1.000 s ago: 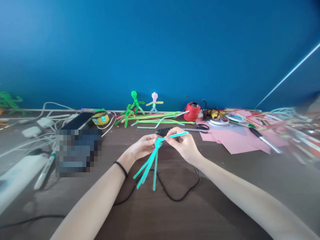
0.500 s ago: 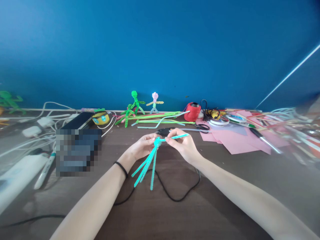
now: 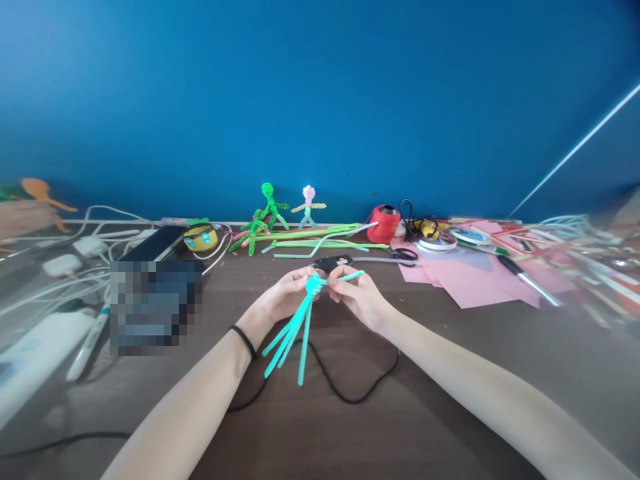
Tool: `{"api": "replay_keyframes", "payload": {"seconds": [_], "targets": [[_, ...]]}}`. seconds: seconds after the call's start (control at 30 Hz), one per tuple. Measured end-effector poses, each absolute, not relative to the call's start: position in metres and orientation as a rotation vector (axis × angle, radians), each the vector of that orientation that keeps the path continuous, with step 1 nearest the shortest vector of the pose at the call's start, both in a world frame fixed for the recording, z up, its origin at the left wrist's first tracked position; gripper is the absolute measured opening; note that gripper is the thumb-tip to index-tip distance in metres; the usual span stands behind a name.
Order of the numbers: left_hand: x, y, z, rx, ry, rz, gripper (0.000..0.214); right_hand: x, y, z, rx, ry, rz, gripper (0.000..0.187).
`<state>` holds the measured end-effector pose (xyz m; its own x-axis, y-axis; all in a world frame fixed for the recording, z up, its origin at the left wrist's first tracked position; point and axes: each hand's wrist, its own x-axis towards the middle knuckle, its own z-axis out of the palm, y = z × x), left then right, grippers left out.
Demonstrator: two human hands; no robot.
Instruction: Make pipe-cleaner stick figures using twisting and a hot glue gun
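Between my hands is a turquoise pipe cleaner figure (image 3: 314,285), with a coiled knot at its top and several straight strands fanning down toward me. My left hand (image 3: 291,291) pinches the knot from the left side. With thumb and fingertips, my right hand (image 3: 356,293) grips the one strand that runs off to the right; its free end sticks out above the fingers. Just behind the hands lies a black glue gun (image 3: 333,262), partly covered by them. Its dark cord (image 3: 350,401) loops on the table below the figure.
Green (image 3: 268,193) and pink (image 3: 309,195) pipe cleaner figures stand against the blue wall. Loose pipe cleaners (image 3: 345,230), a red thread spool (image 3: 384,225), scissors (image 3: 404,254) and pink paper (image 3: 465,283) lie behind. Cables and a marker (image 3: 89,347) are left. Another person's hand (image 3: 20,218) shows far left.
My right hand has shifted slightly left along the strand, and less of its free end sticks out. At far left, another person's hand has appeared beside an orange figure.
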<state>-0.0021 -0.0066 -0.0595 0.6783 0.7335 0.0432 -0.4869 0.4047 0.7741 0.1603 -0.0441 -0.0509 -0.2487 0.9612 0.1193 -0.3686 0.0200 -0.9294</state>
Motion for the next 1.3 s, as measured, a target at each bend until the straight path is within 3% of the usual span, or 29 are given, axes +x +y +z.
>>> {"api": "replay_keyframes", "payload": {"seconds": [0.33,0.67,1.03,1.3], "targets": [[0.001,-0.011,-0.054,0.914,0.278,0.781,0.023,0.161,-0.043,-0.056,-0.659,-1.093,1.668,0.016],[0.0,-0.009,-0.056,0.944,0.249,0.73,0.022,0.161,-0.045,-0.051,-0.67,-1.122,1.681,0.021],[0.001,-0.011,-0.045,1.022,0.251,0.709,0.016,0.164,-0.044,-0.055,-0.603,-1.124,1.669,0.014],[-0.003,-0.012,-0.041,1.096,0.221,0.649,0.031,0.165,-0.043,-0.053,-0.642,-1.118,1.667,0.017]]}}
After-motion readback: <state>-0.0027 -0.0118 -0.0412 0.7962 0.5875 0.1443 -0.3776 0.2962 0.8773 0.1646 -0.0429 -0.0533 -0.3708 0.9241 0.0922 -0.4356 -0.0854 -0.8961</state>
